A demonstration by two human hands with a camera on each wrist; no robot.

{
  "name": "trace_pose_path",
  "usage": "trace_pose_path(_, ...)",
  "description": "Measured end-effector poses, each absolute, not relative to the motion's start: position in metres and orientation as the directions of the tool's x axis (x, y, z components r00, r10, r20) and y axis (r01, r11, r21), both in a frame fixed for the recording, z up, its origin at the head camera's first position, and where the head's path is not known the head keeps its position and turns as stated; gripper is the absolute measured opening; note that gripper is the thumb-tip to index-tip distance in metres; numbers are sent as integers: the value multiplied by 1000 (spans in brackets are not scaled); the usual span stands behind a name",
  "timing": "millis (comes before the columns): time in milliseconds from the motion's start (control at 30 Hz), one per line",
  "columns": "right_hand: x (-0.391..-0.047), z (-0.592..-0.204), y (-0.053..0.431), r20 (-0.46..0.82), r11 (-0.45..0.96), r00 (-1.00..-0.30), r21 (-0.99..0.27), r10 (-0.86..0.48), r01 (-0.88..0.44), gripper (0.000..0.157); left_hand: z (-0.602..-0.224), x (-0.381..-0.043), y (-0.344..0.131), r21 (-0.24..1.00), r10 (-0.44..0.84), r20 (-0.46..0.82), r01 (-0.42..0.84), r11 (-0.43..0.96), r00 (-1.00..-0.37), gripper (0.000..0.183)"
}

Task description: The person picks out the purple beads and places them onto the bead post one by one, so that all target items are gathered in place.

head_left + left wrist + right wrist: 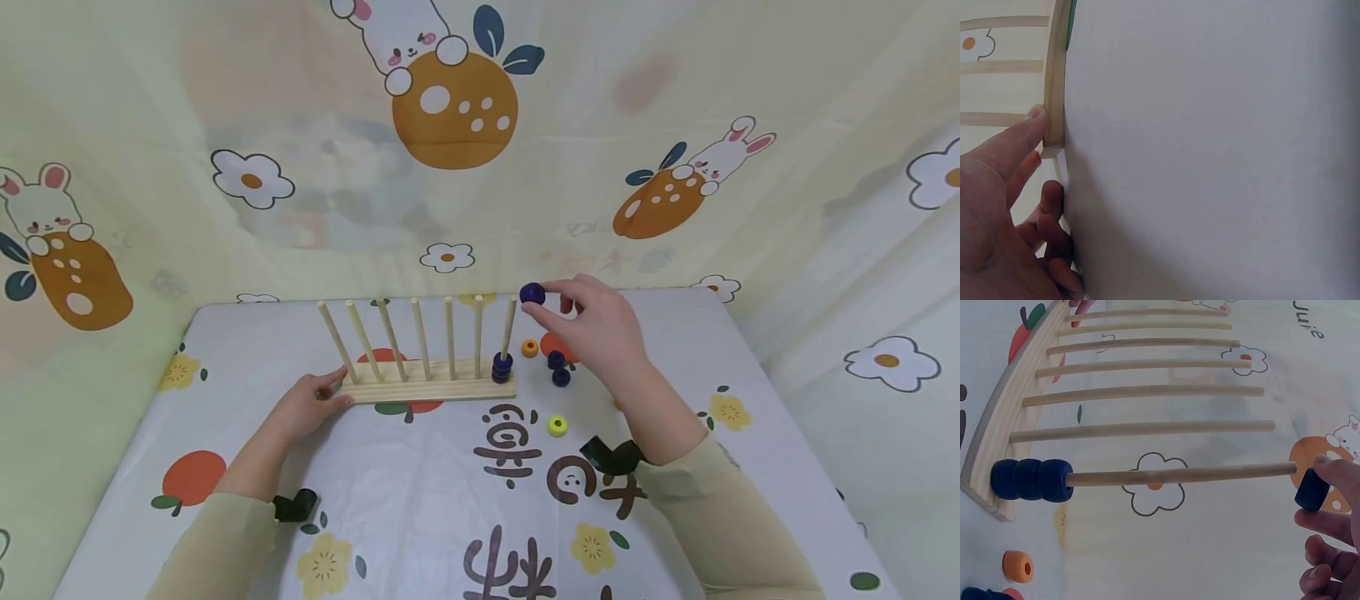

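A wooden peg stand (427, 390) with a row of several upright pegs stands toward the back of the table. My left hand (307, 406) holds the left end of its base, the thumb (1022, 134) on the front and a finger behind. Between right thumb and index finger, my right hand (600, 325) pinches a dark blue bead (532, 293). This bead is level with the top of the rightmost peg (1185, 474), close to its tip in the right wrist view. Three blue beads (1032, 480) are stacked at the foot of that peg. The other pegs carry no beads.
Right of the stand lie an orange bead (529, 347), two dark blue beads (561, 377) and a yellow-green bead (557, 426). Another orange bead (618, 405) is partly hidden by the right forearm. A printed cloth (405, 500) covers the table, with a printed curtain behind.
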State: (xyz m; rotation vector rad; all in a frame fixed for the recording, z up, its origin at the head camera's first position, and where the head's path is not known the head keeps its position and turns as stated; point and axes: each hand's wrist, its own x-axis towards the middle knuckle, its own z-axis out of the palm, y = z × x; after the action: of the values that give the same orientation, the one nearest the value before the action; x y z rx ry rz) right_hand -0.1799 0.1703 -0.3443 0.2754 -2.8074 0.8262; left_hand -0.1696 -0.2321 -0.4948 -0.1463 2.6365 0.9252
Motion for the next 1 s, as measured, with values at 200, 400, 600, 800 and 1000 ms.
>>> trace_pose_path(200, -181, -342, 163, 226, 825, -967, -519, -118, -222, 52, -497, -170, -234, 597, 23, -343, -199, 777, -939, 68)
trace_pose_path(400, -182, -344, 159, 217, 824, -968, -522, -122, -221, 53, -497, -170, -232, 593, 26, -339, -192, 782, -940, 68)
trace_pose_path(600, -183, -345, 156, 216, 827, -968, -516, -129, -225, 52, -498, -172, -233, 583, 22, -344, -195, 789, -939, 69)
trace_pose_path(800, -182, -343, 152, 222, 818, -965, -524, -136, -236, 50, -500, -172, -234, 586, 25, -346, -196, 786, -938, 69)
trace_pose_path(1000, -183, -345, 149, 219, 822, -966, -519, -137, -234, 50, -499, -171, -232, 591, 26, -341, -193, 783, -940, 69)
